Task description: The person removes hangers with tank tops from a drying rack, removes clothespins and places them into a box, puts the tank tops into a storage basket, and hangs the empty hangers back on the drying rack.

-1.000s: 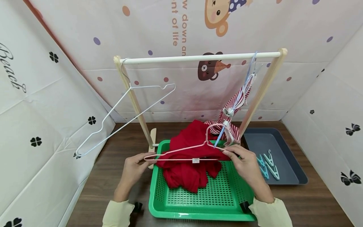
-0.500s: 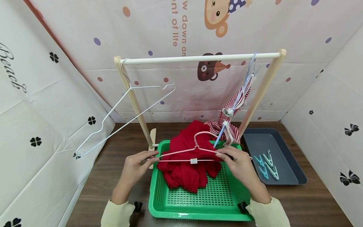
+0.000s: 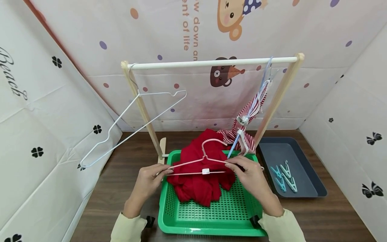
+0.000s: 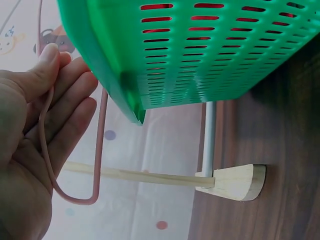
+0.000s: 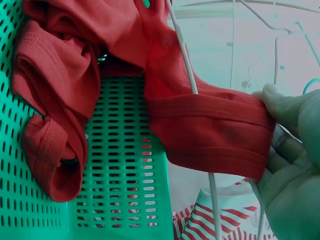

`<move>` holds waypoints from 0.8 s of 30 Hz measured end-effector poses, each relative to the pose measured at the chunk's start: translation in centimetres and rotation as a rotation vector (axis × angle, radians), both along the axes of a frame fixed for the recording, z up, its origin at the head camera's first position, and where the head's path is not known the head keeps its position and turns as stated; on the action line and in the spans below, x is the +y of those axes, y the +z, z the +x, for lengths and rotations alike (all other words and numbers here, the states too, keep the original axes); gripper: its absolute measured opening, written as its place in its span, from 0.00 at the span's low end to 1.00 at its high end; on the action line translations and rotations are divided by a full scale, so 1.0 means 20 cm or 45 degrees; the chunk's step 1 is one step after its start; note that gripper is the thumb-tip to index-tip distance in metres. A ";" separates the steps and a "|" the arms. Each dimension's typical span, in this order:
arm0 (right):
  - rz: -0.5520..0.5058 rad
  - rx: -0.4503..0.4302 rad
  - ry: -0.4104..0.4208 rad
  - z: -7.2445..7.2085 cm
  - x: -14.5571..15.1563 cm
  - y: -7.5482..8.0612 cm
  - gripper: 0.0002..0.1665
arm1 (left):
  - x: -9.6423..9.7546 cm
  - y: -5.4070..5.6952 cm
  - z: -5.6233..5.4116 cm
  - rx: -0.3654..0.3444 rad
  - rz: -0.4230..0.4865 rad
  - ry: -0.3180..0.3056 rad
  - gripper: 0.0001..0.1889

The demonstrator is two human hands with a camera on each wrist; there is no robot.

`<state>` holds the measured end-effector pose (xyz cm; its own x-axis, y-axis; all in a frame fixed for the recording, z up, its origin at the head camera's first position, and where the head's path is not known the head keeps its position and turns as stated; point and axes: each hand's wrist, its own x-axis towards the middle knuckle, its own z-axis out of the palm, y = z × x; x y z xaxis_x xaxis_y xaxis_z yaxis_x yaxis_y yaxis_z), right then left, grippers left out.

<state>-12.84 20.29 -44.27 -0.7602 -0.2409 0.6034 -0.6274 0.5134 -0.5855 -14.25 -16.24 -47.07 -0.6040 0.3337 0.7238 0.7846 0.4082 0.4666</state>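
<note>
Both hands hold a pink clothes hanger over a crumpled red garment in a green basket. My left hand pinches the hanger's left end; in the left wrist view its rounded corner hangs past the palm. My right hand grips the right side between thumb and fingers, together with a hemmed red opening of the garment. In the right wrist view the hanger bar runs through that opening and out below it. The hook points away to the upper right, and a white tag sits on the lower bar.
Behind the basket stands a wooden rack with a white rail. A white hanger hangs at its left, a red-striped garment with clips at its right. On the right, a grey tray holds several clothes pegs.
The hanger's hook has shifted left and tipped lower. My right hand has slid left along the hanger, its right end now showing beyond the hand; my left hand has moved slightly right.
</note>
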 end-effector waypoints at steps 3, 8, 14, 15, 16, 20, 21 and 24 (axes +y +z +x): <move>0.032 -0.083 0.007 0.01 0.02 0.01 0.15 | 0.00 0.00 0.00 0.007 0.002 -0.001 0.20; 0.112 -0.180 -0.054 0.02 0.09 0.04 0.16 | -0.01 -0.01 0.00 0.008 0.013 -0.014 0.18; 0.196 -0.169 -0.078 0.02 0.15 0.05 0.16 | -0.02 -0.01 0.00 0.029 0.030 -0.011 0.18; 0.193 -0.154 -0.070 0.02 0.16 0.04 0.15 | -0.02 -0.01 0.00 0.030 0.030 -0.009 0.18; 0.186 -0.135 -0.060 0.02 0.16 0.04 0.15 | -0.02 -0.02 0.00 0.037 0.033 -0.010 0.18; 0.108 -0.072 -0.011 0.01 0.17 0.02 0.17 | -0.02 -0.02 0.00 0.029 0.049 -0.006 0.18; 0.086 -0.060 -0.005 0.01 0.17 0.01 0.18 | -0.02 -0.02 0.00 0.017 0.054 -0.007 0.18; 0.024 -0.023 -0.013 0.00 0.18 0.00 0.19 | -0.02 -0.02 0.00 -0.009 0.059 -0.011 0.18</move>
